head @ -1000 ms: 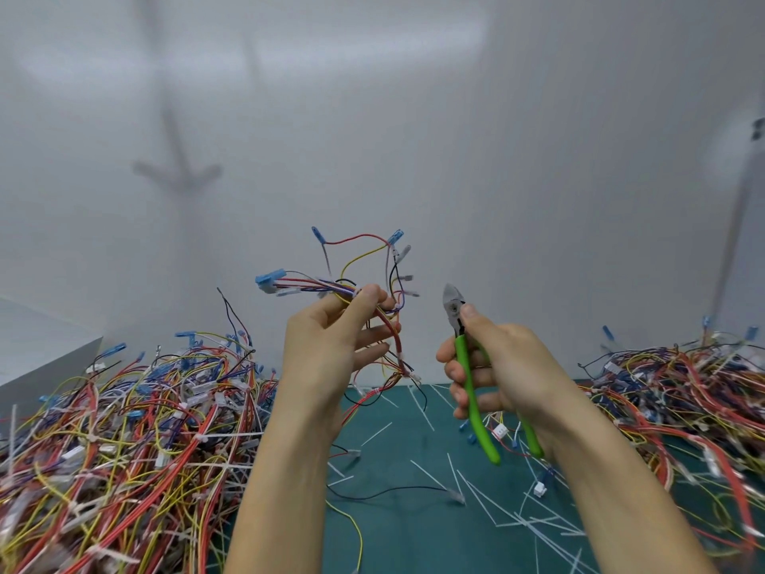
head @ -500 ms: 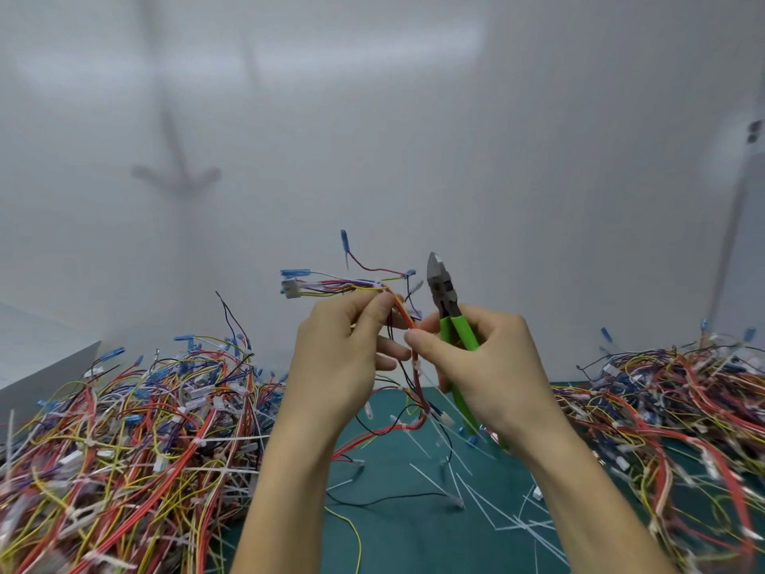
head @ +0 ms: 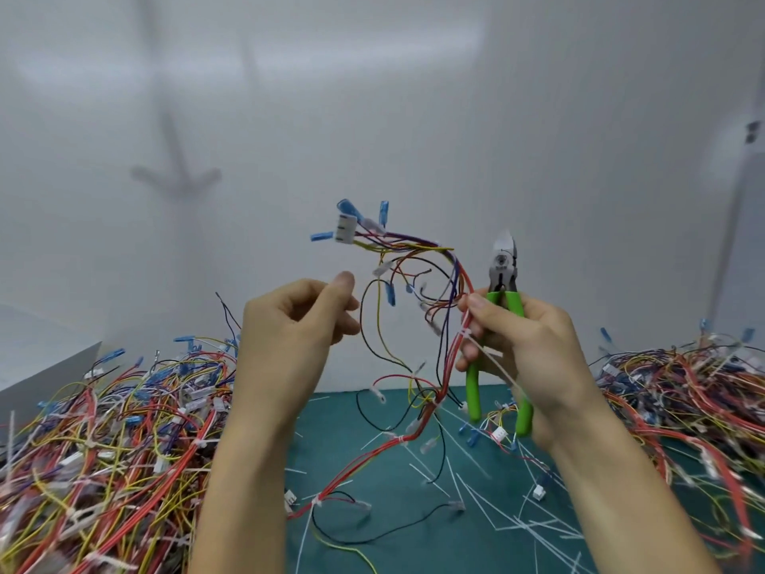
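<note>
Since the last frame my left hand (head: 289, 329) has let go of the wire harness (head: 453, 263) and drawn aside, loosely curled, seemingly empty. My right hand (head: 534, 345) pinches the harness against the side cutters (head: 503, 263) it grips, freeing the left. Its tail trails onto the surface (head: 339, 416). My right palm hides the grip.

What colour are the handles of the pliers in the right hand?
Bright green; the pliers handles show best in the head view, in the right hand.
</note>
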Tool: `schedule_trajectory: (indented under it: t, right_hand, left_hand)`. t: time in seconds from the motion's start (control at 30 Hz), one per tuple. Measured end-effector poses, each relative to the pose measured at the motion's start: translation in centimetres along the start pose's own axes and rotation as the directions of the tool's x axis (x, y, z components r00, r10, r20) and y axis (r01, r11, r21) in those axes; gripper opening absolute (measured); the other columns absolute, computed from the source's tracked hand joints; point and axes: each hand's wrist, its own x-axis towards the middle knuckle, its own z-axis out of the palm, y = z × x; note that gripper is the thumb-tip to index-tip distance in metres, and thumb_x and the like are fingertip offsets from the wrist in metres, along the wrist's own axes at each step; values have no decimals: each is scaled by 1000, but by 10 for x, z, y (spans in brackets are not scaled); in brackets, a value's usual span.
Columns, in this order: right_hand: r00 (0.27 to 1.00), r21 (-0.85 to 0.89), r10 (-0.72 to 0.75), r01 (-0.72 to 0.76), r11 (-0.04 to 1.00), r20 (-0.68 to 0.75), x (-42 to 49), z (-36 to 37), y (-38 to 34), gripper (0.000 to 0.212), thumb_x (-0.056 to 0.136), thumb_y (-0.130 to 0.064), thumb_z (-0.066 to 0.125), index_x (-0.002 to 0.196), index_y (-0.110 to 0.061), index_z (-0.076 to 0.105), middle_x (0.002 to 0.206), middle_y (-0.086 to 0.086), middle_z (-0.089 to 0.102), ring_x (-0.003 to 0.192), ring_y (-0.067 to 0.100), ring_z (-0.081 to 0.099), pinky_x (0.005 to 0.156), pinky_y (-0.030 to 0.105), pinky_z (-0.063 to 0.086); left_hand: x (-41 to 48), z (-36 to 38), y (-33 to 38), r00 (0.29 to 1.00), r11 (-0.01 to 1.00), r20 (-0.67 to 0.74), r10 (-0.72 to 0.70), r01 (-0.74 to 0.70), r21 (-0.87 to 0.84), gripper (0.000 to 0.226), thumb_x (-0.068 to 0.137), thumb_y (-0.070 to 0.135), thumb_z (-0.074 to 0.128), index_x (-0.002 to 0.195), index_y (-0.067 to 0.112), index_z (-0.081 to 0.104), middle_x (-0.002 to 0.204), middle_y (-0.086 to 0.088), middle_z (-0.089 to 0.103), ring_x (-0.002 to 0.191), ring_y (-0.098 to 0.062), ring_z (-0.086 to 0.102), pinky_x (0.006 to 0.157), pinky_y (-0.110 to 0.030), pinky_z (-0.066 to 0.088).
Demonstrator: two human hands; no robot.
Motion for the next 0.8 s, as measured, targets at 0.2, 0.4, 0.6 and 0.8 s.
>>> schedule_trajectory:
  t: [0.2, 0.4, 0.6, 0.8]
  right_hand:
    - [985, 55, 79, -88, 995, 153, 0, -4, 0, 11, 83, -19, 67, 79, -9, 71, 61, 2, 52, 50, 16, 53, 51, 29, 52]
    - [945, 0, 124, -130, 991, 303, -1, 2, 8, 13, 82, -21, 67, 77, -10, 71, 63, 4, 52, 52, 19, 53, 53, 32, 53]
    - [933, 4, 173, -184, 983, 314, -1, 3, 10, 15, 84, -21, 67, 71, -16, 72, 65, 5, 51, 53, 18, 52, 53, 33, 53]
    - [911, -22, 226, -233, 972, 344, -3, 6, 13, 16, 85, -22, 69, 84, -7, 69, 65, 5, 54, 54, 19, 55, 55, 34, 54]
  left_hand:
    - [1, 4, -6, 961, 995, 259, -95, 81, 66, 61, 63, 69, 74, 116, 41, 64, 110, 26, 68, 104, 8, 63, 96, -31, 51]
    - [-4, 20, -7, 937, 998, 348, 35, -50, 35, 14, 88, 35, 69, 102, 32, 71, 99, 19, 74, 95, 5, 66, 81, -21, 53]
    - [-5, 19, -4, 951, 989, 308, -2, 47, -139, 23, 69, 53, 66, 85, 41, 78, 94, 20, 75, 91, 10, 66, 85, -18, 53]
    - [-7, 19, -3, 963, 990, 259, 73, -38, -137, 25, 73, 35, 75, 96, 25, 76, 105, 13, 75, 107, -3, 66, 97, -27, 46]
